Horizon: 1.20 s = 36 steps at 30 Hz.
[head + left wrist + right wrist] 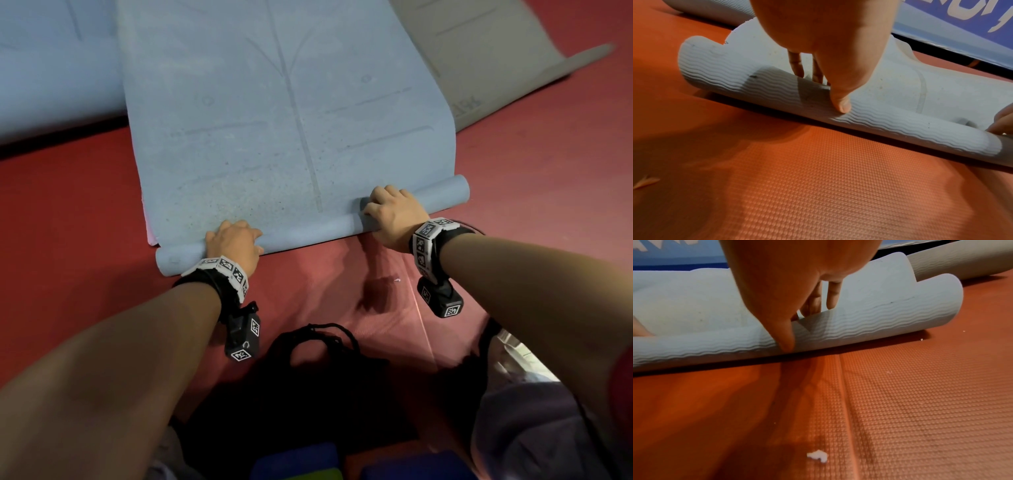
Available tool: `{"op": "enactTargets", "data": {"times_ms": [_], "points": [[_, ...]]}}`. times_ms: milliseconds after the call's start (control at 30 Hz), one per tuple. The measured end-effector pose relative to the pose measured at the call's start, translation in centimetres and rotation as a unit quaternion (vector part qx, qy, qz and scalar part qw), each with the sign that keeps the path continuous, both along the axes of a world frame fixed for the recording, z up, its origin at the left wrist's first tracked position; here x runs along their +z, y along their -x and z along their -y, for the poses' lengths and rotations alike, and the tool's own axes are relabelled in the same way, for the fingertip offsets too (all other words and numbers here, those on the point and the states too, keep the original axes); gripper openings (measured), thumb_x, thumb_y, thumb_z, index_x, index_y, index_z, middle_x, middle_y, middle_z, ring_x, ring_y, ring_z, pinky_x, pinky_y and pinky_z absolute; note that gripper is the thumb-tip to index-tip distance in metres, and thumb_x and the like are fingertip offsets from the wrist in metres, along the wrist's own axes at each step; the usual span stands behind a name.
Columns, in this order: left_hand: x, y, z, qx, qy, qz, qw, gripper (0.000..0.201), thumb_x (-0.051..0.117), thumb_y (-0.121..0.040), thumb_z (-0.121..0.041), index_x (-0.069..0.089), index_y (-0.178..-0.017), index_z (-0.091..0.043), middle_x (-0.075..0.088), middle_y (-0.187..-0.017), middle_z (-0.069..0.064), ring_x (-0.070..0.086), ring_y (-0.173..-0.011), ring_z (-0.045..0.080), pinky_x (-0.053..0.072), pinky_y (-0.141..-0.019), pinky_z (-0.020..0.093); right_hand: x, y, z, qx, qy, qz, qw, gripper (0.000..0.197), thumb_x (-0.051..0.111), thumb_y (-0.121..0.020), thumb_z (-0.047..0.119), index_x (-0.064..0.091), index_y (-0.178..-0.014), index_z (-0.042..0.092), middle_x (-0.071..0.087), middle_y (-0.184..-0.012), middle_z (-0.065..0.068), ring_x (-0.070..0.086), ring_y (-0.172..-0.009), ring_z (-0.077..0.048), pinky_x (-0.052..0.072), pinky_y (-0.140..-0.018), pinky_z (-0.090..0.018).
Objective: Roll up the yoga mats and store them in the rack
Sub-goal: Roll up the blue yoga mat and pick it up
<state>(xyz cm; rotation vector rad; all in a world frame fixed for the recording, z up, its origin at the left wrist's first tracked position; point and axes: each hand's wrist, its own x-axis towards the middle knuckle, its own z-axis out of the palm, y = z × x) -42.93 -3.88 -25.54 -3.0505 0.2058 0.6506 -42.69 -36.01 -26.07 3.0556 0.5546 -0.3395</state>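
A blue yoga mat (274,120) lies flat on the red floor, running away from me. Its near end is wound into a thin roll (308,231) that slants from lower left to upper right. My left hand (233,243) grips the roll near its left end, fingers curled over the top and thumb (842,105) pressed on the near side of the roll (756,91). My right hand (394,212) grips the roll near its right end the same way. In the right wrist view its thumb (786,339) presses the ribbed outer side of the roll (879,318). No rack is in view.
A second blue mat (51,68) lies flat at the far left, and a grey mat (496,68) at the far right. Red textured floor matting (68,205) surrounds them. A black bag (325,377) and blue blocks (298,462) sit close to my body.
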Motion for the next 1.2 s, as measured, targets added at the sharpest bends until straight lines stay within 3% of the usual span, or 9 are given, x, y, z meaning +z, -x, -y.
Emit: {"op": "enactTargets", "data": {"times_ms": [200,333,433,633,767,833,900,1000,1200], "points": [[0.2,0.0,0.2,0.020,0.013,0.023,0.999,0.024,0.062,-0.097,-0.031,0.064,-0.120,-0.030,0.064,-0.113,-0.006,0.046,-0.112,0.020,0.027,-0.090,0.040,0.5,-0.8,-0.4,-0.023,0.015,-0.024,0.999,0.030,0.055,-0.085,0.008,0.063,-0.113,0.014,0.056,-0.111,-0.008,0.051,-0.103,-0.032,0.038,-0.082,-0.039],[0.5,-0.3,0.3,0.053,0.046,0.037,0.997,0.016,0.063,-0.096,-0.026,0.057,-0.111,-0.026,0.059,-0.091,-0.006,0.046,-0.103,0.020,0.030,-0.091,0.038,0.9,-2.0,-0.4,-0.016,0.021,-0.043,0.999,0.037,0.051,-0.090,0.010,0.055,-0.125,0.020,0.059,-0.115,-0.005,0.054,-0.108,-0.030,0.039,-0.089,-0.038],[0.6,-0.6,0.3,0.061,0.043,0.019,0.997,0.014,0.062,-0.097,-0.027,0.060,-0.110,-0.028,0.065,-0.101,-0.005,0.045,-0.108,0.021,0.028,-0.085,0.038,0.8,-2.4,-0.5,-0.027,0.018,-0.047,0.998,0.035,0.051,-0.090,0.011,0.050,-0.125,0.019,0.061,-0.113,-0.005,0.056,-0.105,-0.030,0.039,-0.087,-0.038],[0.3,0.0,0.7,0.074,0.038,0.048,0.995,0.018,0.063,-0.095,-0.023,0.070,-0.111,-0.028,0.053,-0.119,-0.007,0.040,-0.113,0.023,0.028,-0.082,0.039,1.3,-3.8,-0.6,-0.042,-0.003,-0.073,0.996,0.027,0.060,-0.092,0.019,0.051,-0.117,0.014,0.066,-0.104,-0.009,0.060,-0.097,-0.034,0.040,-0.075,-0.037],[0.4,0.5,0.6,0.049,0.022,0.046,0.997,0.026,0.058,-0.094,-0.031,0.069,-0.117,-0.024,0.052,-0.119,-0.005,0.040,-0.114,0.023,0.035,-0.086,0.042,1.8,-4.5,-0.9,-0.059,-0.006,-0.093,0.994,0.023,0.061,-0.091,0.017,0.053,-0.113,0.016,0.067,-0.100,-0.011,0.062,-0.093,-0.034,0.044,-0.070,-0.037],[0.3,0.8,0.5,0.031,0.007,0.046,0.998,0.035,0.065,-0.089,-0.039,0.065,-0.120,-0.025,0.051,-0.119,-0.004,0.041,-0.115,0.024,0.038,-0.087,0.044,1.8,-4.6,-0.9,-0.060,-0.007,-0.095,0.994,0.022,0.061,-0.091,0.017,0.054,-0.112,0.018,0.067,-0.099,-0.011,0.062,-0.091,-0.033,0.046,-0.071,-0.038],[0.2,0.8,0.3,0.013,-0.007,0.045,0.999,0.039,0.072,-0.086,-0.036,0.060,-0.122,-0.027,0.052,-0.118,-0.004,0.041,-0.114,0.023,0.036,-0.084,0.043,1.8,-4.5,-0.8,-0.064,-0.011,-0.093,0.994,0.021,0.061,-0.091,0.018,0.055,-0.112,0.018,0.067,-0.098,-0.011,0.062,-0.091,-0.033,0.046,-0.070,-0.038],[0.3,0.0,0.3,-0.001,-0.011,0.057,0.998,0.033,0.071,-0.088,-0.025,0.055,-0.117,-0.027,0.056,-0.110,-0.005,0.045,-0.107,0.023,0.033,-0.078,0.041,1.4,-4.5,-0.5,-0.068,-0.017,-0.081,0.994,0.021,0.060,-0.093,0.018,0.057,-0.114,0.021,0.067,-0.097,-0.010,0.062,-0.091,-0.033,0.041,-0.067,-0.034],[0.7,-1.1,0.2,-0.015,-0.037,0.053,0.998,0.017,0.064,-0.093,-0.030,0.062,-0.110,-0.033,0.061,-0.100,-0.009,0.051,-0.102,0.020,0.030,-0.087,0.043,0.6,-3.7,-0.1,-0.048,-0.052,-0.029,0.997,0.026,0.065,-0.088,0.017,0.064,-0.114,0.018,0.063,-0.106,-0.008,0.055,-0.100,-0.034,0.039,-0.080,-0.038]]}}
